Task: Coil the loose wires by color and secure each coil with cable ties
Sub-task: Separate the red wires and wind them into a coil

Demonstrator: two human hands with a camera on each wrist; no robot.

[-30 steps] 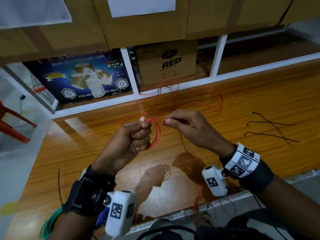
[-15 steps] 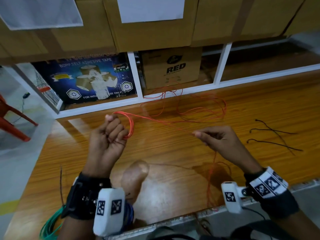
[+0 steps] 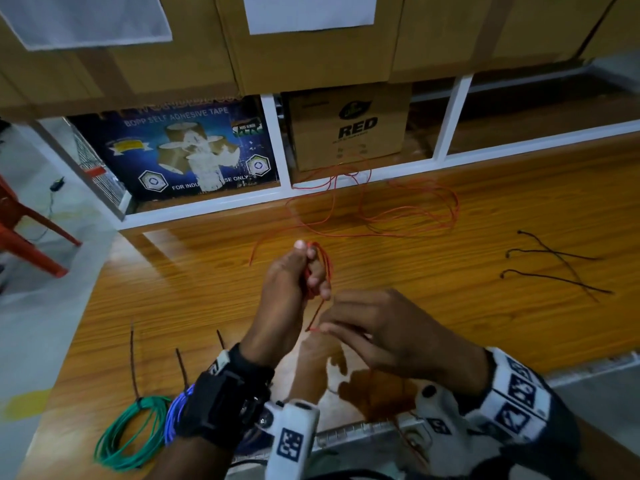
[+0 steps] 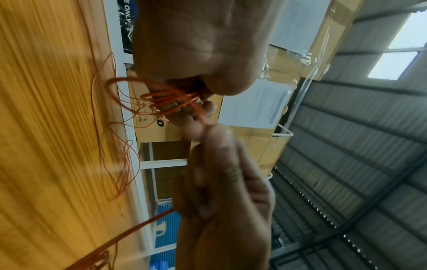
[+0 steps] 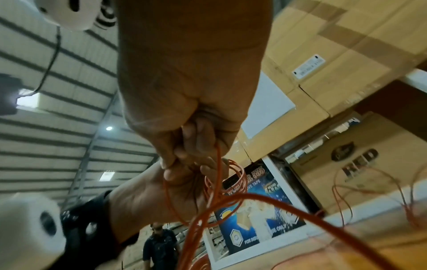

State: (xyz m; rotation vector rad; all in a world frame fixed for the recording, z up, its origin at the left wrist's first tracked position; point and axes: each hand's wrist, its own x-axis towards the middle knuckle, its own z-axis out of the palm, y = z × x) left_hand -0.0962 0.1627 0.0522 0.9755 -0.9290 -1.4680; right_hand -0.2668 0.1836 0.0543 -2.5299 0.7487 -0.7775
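My left hand (image 3: 304, 271) is raised over the wooden table (image 3: 519, 341) and grips several small loops of red wire (image 3: 327, 265), seen close up as the red wire (image 4: 166, 99) curling out of its fingers. Just below it my right hand (image 3: 346, 327) pinches the same red wire (image 5: 218, 173) between thumb and fingertips. The loose rest of the wire (image 3: 408, 216) lies tangled on the table toward the shelf. A tied green coil (image 3: 128, 434) and a blue coil (image 3: 175, 414) lie at the near left.
Loose black cable ties (image 3: 554, 265) lie on the table to the right. White shelving (image 3: 277, 192) with a blue tape box (image 3: 180, 150) and a brown RED carton (image 3: 349, 126) backs the table. A red chair (image 3: 24, 233) stands on the floor at left.
The hands were spread apart with wire stretched between them; now the right hand has come back in under the left, which moved right, laying wire onto the loops.
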